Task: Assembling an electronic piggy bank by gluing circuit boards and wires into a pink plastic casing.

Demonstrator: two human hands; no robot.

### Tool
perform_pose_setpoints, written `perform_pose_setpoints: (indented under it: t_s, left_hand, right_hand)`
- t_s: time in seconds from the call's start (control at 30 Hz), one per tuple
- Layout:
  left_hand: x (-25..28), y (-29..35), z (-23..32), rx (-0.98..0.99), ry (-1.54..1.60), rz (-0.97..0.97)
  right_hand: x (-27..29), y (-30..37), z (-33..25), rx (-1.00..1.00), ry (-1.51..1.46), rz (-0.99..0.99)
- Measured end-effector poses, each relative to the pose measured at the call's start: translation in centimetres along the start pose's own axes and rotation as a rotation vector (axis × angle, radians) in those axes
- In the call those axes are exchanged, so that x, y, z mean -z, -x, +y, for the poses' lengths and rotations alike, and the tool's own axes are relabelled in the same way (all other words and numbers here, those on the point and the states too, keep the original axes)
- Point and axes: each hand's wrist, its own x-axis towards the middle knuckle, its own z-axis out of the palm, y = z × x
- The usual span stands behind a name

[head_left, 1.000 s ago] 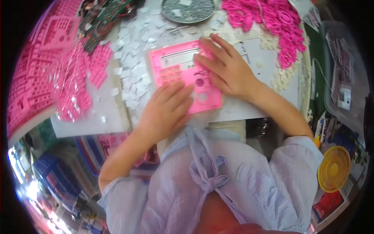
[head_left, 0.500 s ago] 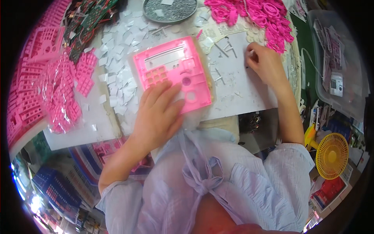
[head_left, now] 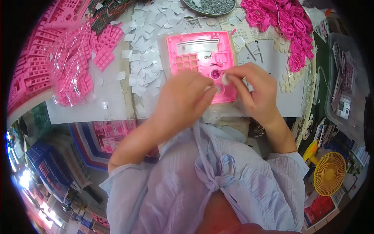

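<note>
A pink plastic casing (head_left: 227,47) lies open side up on the table, with a clear window, a grid of square holes and round openings. My right hand (head_left: 257,87) pinches a small white disc (head_left: 225,79) over the casing's lower right part. Just left of it, my left hand (head_left: 185,95) is closed, its fingertips at the lower round opening. Motion blurs this hand, and whatever its fingertips may hold is hard to make out. Together the hands cover the casing's lower left area.
White square pieces (head_left: 146,58) lie scattered left of the casing. Behind are a dish of screws (head_left: 213,7) and bright pink rings (head_left: 298,39). Loose white discs (head_left: 287,82) and small metal rods (head_left: 255,51) lie right. Pink keypads (head_left: 72,66) in clear plastic are piled left.
My right hand has come left from the table's right side to the casing, a white disc now in its fingers. My left hand has shifted from lying on the casing to a closed grip near the opening.
</note>
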Motion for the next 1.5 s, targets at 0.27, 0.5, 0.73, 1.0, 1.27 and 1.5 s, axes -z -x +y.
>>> perform_pose_setpoints:
  t_s: [0.27,0.5,0.73,1.0,1.27,1.5]
  left_hand:
    - [-0.4,0.5,-1.8,-0.108,-0.35,-0.077]
    - [-0.5,0.7,-2.1,-0.108,-0.312,-0.039]
    - [-0.1,0.4,-1.7,-0.087,-0.334,-0.085]
    - [3.8,-6.2,-3.7,-0.054,-0.248,-0.066]
    - [2.8,-12.4,-5.8,-0.094,-0.287,-0.013]
    - [-0.4,-18.6,-12.1,-0.138,-0.599,0.121]
  right_hand:
    - [-2.7,-1.4,1.7,0.089,0.358,-0.065]
    - [-3.1,-1.2,0.8,-0.049,0.415,-0.086]
    - [-3.7,-0.9,0.8,-0.103,0.385,-0.067]
    - [-3.9,-0.6,0.8,-0.063,0.446,-0.058]
    - [-3.5,-1.5,0.9,-0.004,0.556,-0.108]
    - [-1.2,-2.3,0.9,0.022,0.338,0.115]
